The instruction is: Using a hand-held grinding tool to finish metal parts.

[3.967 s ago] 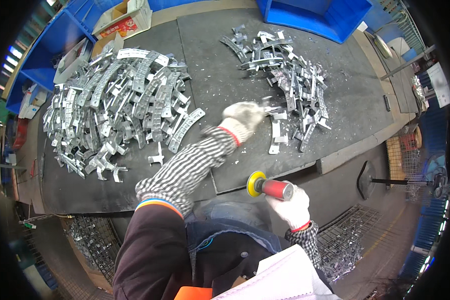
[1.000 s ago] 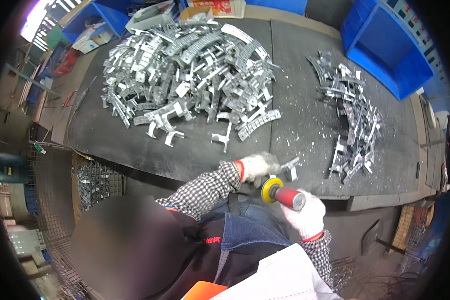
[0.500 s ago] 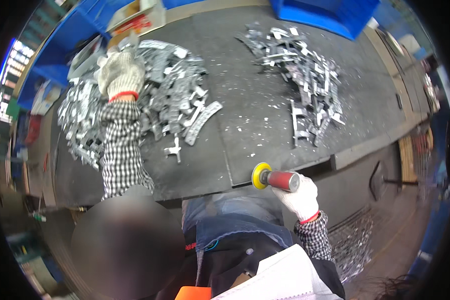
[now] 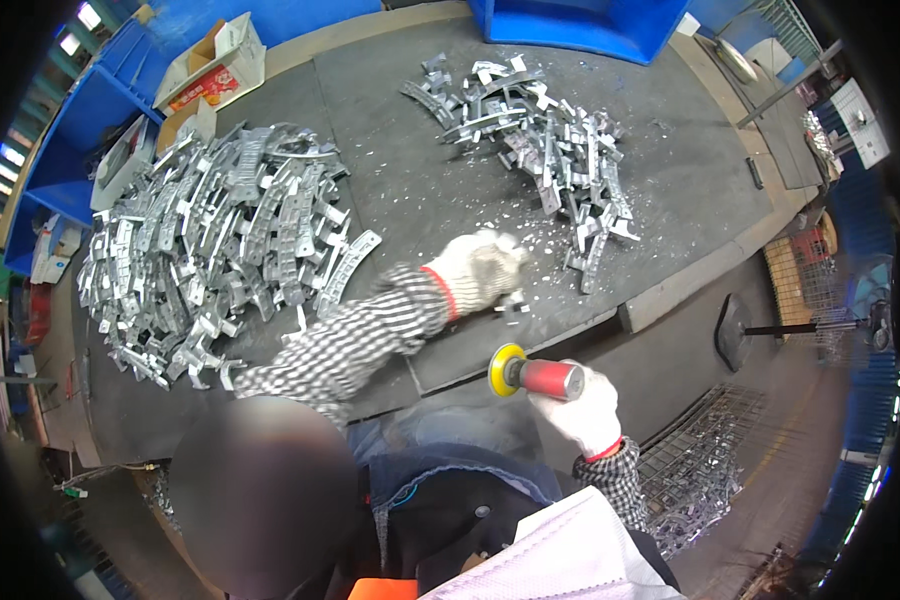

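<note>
My right hand (image 4: 582, 412), in a white knit glove, grips a small handheld disc sander (image 4: 550, 379) with a red body and a round yellow pad. It is held just off the table's near edge, pad facing left. My left hand (image 4: 478, 270), also gloved, is closed over the middle of the dark table, palm side hidden. A small silver end of a metal bracket (image 4: 513, 303) juts out below its fingers; the rest is covered by the glove. Left of that arm lies a big heap of curved silver metal brackets (image 4: 220, 220). A smaller heap of similar brackets (image 4: 560, 150) lies beyond my left hand, to the right.
Bright metal flakes dot the dark tabletop (image 4: 380, 110). A blue bin (image 4: 580, 35) stands at the far edge, and a white box (image 4: 215, 75) at the back left. Below the table on the right are a wire basket of metal pieces (image 4: 695, 480) and a black-seated stool (image 4: 732, 332).
My left hand has moved from the large heap rightward and nearer, to the middle of the table. The sander stays in my right hand. The whole view has shifted, with both heaps now farther left.
</note>
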The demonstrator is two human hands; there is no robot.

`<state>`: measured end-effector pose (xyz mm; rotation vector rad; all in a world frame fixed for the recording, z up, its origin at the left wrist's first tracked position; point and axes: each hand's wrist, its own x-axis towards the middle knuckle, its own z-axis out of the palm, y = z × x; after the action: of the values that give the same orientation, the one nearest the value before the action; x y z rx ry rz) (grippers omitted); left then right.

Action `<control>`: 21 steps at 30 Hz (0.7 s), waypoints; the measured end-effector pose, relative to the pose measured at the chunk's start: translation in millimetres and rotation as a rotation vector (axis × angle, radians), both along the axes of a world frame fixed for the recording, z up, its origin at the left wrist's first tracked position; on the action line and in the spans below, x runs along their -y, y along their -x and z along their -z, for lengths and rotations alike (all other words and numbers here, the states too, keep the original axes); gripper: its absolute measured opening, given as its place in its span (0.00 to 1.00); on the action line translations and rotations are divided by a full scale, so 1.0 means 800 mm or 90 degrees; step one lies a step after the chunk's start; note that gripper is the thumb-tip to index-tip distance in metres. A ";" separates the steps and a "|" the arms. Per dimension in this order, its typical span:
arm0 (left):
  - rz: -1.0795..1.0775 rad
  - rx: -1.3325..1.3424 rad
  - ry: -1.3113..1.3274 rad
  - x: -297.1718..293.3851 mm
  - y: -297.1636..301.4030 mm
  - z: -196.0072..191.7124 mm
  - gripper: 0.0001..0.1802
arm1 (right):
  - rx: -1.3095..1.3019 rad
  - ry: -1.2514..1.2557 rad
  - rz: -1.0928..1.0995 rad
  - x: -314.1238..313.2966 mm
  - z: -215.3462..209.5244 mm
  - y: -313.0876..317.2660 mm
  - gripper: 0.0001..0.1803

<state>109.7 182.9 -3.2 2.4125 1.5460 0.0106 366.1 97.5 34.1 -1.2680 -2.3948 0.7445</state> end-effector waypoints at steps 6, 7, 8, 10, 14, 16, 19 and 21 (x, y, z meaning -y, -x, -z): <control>-0.153 0.177 -0.094 0.079 0.075 -0.013 0.10 | -0.018 0.106 0.050 -0.005 -0.006 0.012 0.17; -0.332 0.175 -0.055 0.089 0.061 -0.030 0.17 | 0.000 0.094 0.042 -0.004 -0.003 0.020 0.18; -0.434 0.056 0.155 0.075 0.046 -0.060 0.25 | 0.025 0.077 0.037 -0.003 -0.005 0.027 0.18; -0.370 0.075 0.074 0.078 0.037 -0.043 0.23 | 0.050 0.082 0.030 0.003 -0.013 0.041 0.19; -0.427 0.127 -0.010 0.095 0.046 -0.001 0.18 | 0.043 0.086 0.040 0.019 -0.020 0.045 0.19; -0.476 0.166 0.048 0.105 0.049 -0.010 0.18 | 0.034 0.110 0.055 0.022 -0.022 0.043 0.18; -0.440 0.116 0.164 0.105 0.052 -0.013 0.20 | 0.023 0.160 0.098 0.024 -0.018 0.046 0.19; -0.415 0.135 0.113 0.113 0.058 0.015 0.20 | 0.015 0.159 0.093 0.024 -0.019 0.056 0.19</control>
<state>63.3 92.4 -14.9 1.6268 2.0460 0.2378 321.3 78.6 49.6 -1.5374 -2.2491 1.0132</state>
